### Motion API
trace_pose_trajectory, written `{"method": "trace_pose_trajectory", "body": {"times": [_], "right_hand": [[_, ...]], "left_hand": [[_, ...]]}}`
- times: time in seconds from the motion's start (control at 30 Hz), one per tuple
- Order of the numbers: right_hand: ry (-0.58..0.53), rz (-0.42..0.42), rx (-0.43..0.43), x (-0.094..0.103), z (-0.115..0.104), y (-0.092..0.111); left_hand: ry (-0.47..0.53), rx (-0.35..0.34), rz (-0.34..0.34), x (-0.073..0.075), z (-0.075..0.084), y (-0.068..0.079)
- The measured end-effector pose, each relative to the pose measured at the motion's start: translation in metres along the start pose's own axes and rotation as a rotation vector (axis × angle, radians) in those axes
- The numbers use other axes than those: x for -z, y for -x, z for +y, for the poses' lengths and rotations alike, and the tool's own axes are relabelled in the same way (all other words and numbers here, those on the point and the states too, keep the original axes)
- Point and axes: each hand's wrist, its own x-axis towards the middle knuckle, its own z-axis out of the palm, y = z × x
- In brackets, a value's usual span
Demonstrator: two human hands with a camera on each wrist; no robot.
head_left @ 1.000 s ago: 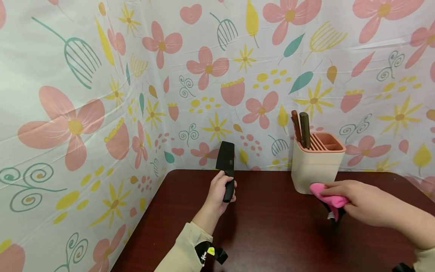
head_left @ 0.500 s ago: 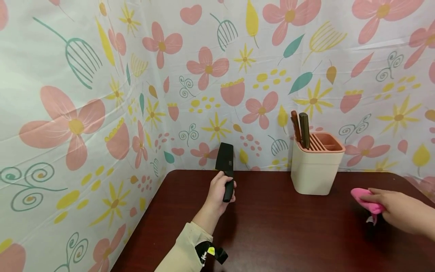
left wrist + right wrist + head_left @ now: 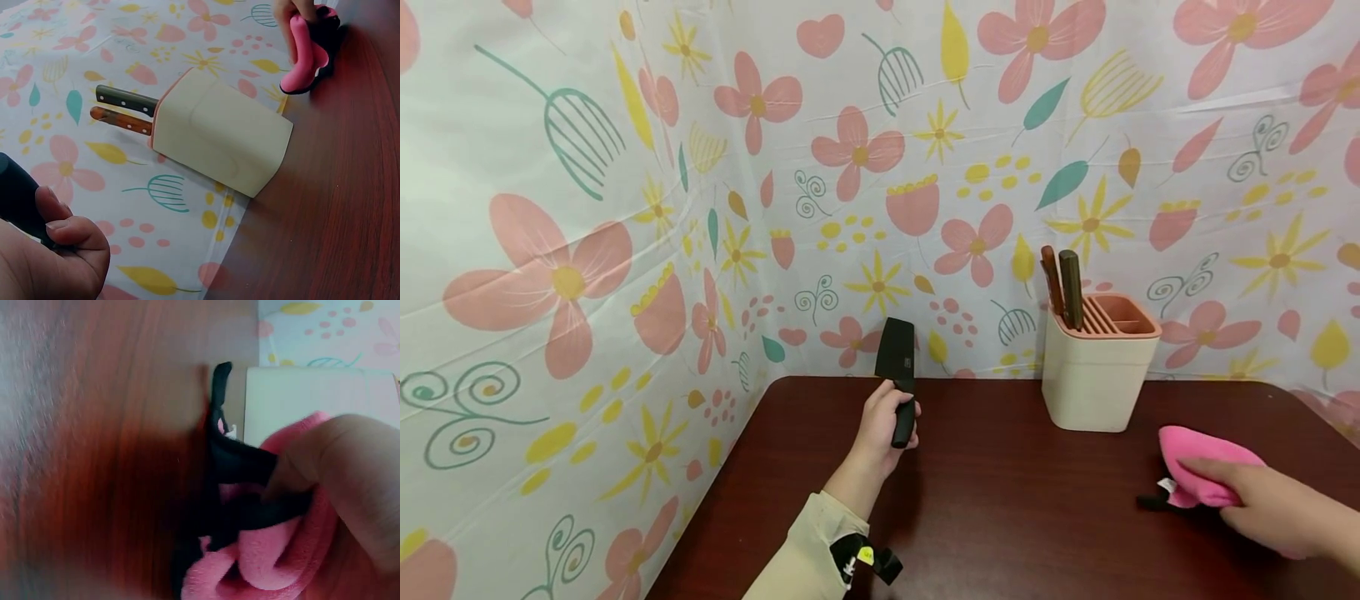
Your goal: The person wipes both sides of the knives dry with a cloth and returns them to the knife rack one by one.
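Observation:
My left hand [image 3: 880,417] grips a black cleaver [image 3: 895,348] by its handle, the blade pointing up and away, above the left part of the table. In the left wrist view only the dark handle [image 3: 20,194] shows, with fingers curled round it. My right hand [image 3: 1262,500] holds a folded pink cloth [image 3: 1206,462] with black trim, low over the table at the right. The right wrist view shows the thumb [image 3: 350,469] pressed against the bunched cloth [image 3: 269,556] and its black band. A cream knife block [image 3: 1097,387] stands between the hands, further back.
Two knives stand in the block's slots, one with a reddish-brown handle [image 3: 1051,279] and one with a dark green handle [image 3: 1071,287]. The dark red-brown table [image 3: 1000,500] ends at a flower-printed curtain [image 3: 857,208] behind and on the left.
My right hand has carried the pink cloth right, away from the front of the knife block, then slightly nearer to me. The cloth now shows wider. My left hand and the cleaver stay nearly still.

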Motion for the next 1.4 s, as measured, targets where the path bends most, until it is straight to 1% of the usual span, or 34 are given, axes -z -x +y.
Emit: {"method": "trace_pose_trajectory", "body": {"times": [0.07,0.1,0.2,0.4,0.63,0.77,0.9,1.0,1.23,1.27,1.3,1.4], "right_hand": [[-0.045,-0.053,-0.009,-0.001,-0.003,0.000],[-0.053,-0.065,-0.006,-0.003,-0.004,0.000],[-0.058,-0.074,-0.012,-0.009,-0.008,0.003],[-0.192,-0.022,-0.011,-0.029,-0.017,0.011],[-0.182,0.002,-0.008,-0.043,-0.017,0.017],[-0.188,0.012,-0.010,-0.044,-0.017,0.018],[-0.198,0.013,-0.009,-0.037,-0.019,0.018],[-0.211,0.009,0.004,-0.029,-0.016,0.017],[-0.070,-0.116,-0.045,0.011,-0.009,0.003],[-0.067,-0.120,-0.055,0.016,-0.008,0.001],[-0.087,-0.129,-0.061,0.021,-0.007,-0.002],[-0.109,-0.102,-0.074,0.035,-0.006,-0.010]], "left_hand": [[0.001,0.008,0.005,0.000,-0.001,0.000],[0.001,0.012,0.006,0.000,-0.001,0.000],[-0.004,0.020,0.010,0.000,-0.002,-0.001],[-0.031,0.010,0.003,-0.001,-0.001,0.000],[-0.088,0.017,-0.040,-0.003,0.002,0.000],[-0.142,0.035,-0.073,-0.001,0.000,0.001],[-0.190,0.057,-0.101,-0.001,0.002,0.002],[-0.221,0.082,-0.124,-0.002,0.005,0.003],[-0.294,0.149,-0.232,0.000,0.012,0.005],[-0.301,0.155,-0.245,0.001,0.012,0.005],[-0.308,0.157,-0.256,0.001,0.013,0.004],[-0.366,0.148,-0.276,0.003,0.016,0.002]]}}
